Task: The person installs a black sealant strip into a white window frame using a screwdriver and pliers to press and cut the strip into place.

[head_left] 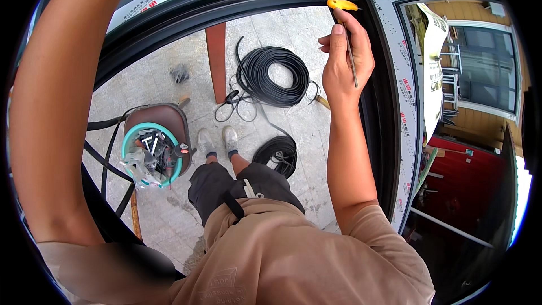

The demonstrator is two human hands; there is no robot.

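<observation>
My right hand (349, 56) is raised at the upper right, its fingers closed around a yellow-handled hex key (342, 4). The key's yellow grip sticks out beyond the fingertips, and its thin metal shaft runs back along the palm toward the wrist. Close by is the corner of a dark window or door frame (379, 107), faced with printed white protective film. My left arm reaches up past the top left edge, so that hand is out of the picture.
Below, a black cable coil (274, 76) and a smaller black coil (275, 157) lie on the paved floor. A brown stool (179, 118) bears a teal-rimmed bucket (125, 146) of tools and parts at left. A reddish-brown post (216, 62) stands near the large coil.
</observation>
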